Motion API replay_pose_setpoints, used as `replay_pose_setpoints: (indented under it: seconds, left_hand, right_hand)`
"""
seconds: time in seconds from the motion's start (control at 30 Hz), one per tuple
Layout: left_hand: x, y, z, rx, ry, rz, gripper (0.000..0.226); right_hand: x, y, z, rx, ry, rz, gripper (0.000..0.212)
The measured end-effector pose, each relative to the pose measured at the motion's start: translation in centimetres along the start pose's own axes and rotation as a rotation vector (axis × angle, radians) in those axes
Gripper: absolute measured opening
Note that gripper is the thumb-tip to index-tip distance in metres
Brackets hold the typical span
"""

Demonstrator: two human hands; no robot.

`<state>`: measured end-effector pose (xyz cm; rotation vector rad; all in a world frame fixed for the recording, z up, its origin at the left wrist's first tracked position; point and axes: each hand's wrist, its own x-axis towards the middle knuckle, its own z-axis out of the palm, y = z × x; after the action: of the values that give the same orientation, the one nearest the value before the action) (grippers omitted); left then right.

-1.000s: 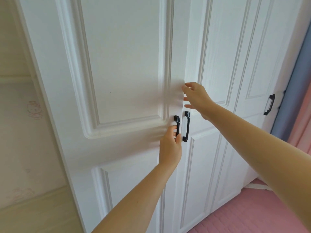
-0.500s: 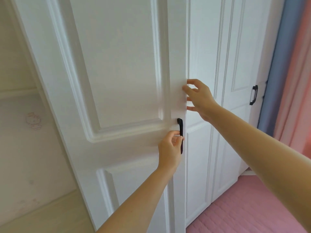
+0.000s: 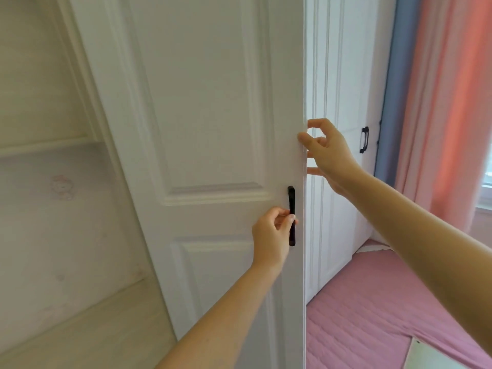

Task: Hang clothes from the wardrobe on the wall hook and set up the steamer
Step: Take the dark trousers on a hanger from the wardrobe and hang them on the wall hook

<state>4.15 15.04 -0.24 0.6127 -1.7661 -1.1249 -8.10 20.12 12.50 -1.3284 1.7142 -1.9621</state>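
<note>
- Head view, nearest first: two bare forearms reach forward from the bottom of the frame, the left from lower centre, the right from the lower right.
- Left hand (image 3: 271, 234) grips the lower part of a black door handle (image 3: 291, 206); its fingers (image 3: 288, 219) are curled round the bar, thumb tip showing on the near side.
- That handle sits on the white panelled wardrobe door (image 3: 207, 129), which now stands swung well out toward the camera, its free edge running straight down the middle of the frame. One second ago it was nearly flush with its neighbour and both handles sat side by side; now the neighbour's handle is hidden behind the door edge.
- Right hand (image 3: 328, 153) rests at the door's free edge above the handle. Thumb and fingertips touch the edge, the fingers loosely bent, grasping nothing that can be seen.
- Beyond the edge, the next wardrobe doors (image 3: 335, 102) are closed; a further black handle (image 3: 364, 139) shows on one.
- Pink bedding (image 3: 372, 315) lies below them; blue and pink curtains (image 3: 436, 102) hang at far right.
- Left of the door is a pale wall with a faint cartoon sticker (image 3: 61, 187).
- Clothes are not visible: the wardrobe interior is hidden behind the open door. Hook and steamer are out of view.
- Judgement: opening is under way; the task is barely begun.
</note>
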Motion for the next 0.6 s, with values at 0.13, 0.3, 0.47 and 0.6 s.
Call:
replay_pose_setpoints:
  seconds: [0.13, 0.3, 0.47, 0.6]
  left_hand:
    - [-4.2, 1.4, -1.9, -0.006, -0.014, 0.031, 0.011]
    - [-9.6, 2.8, -5.0, 0.018, 0.032, 0.097, 0.009]
    - [-14.2, 3.8, -7.7, 0.086, 0.145, 0.145, 0.013]
    - [-16.7, 4.6, -9.0, 0.114, 0.201, 0.14, 0.01]
  right_hand:
    - [-4.4, -2.1, 0.2, -0.034, 0.021, -0.049, 0.011]
    - [-9.8, -4.9, 1.1, -0.079, 0.008, -0.13, 0.014]
    - [-14.1, -7.4, 2.9, -0.145, -0.024, -0.167, 0.03]
    - [-16.5, -8.7, 4.0, -0.161, -0.091, -0.204, 0.036]
